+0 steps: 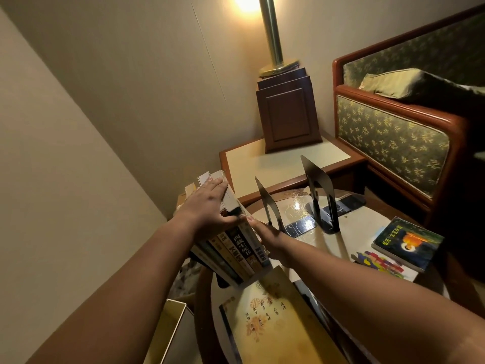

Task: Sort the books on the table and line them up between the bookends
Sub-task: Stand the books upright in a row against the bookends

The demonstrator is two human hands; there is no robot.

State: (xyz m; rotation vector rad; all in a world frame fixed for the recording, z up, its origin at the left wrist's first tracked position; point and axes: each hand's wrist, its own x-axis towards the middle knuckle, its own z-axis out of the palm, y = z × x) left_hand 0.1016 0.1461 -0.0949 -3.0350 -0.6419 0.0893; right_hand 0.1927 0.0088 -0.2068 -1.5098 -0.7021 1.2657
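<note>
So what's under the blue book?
A colourful sheet pokes out from under the blue book on the table. The book covers most of it, so I can't tell what it is.

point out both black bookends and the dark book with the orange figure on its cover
nearer bookend [263, 193]: head view, upper part of its upright plate
farther bookend [309, 169]: head view, upper part of its upright plate
dark book [408, 243]: head view, middle of its front cover

On the table [351, 232] the row of books [236, 248] stands left, near bookend [262, 191] beside it, far bookend [309, 169] further right, flat book [406, 243] rightmost
</note>
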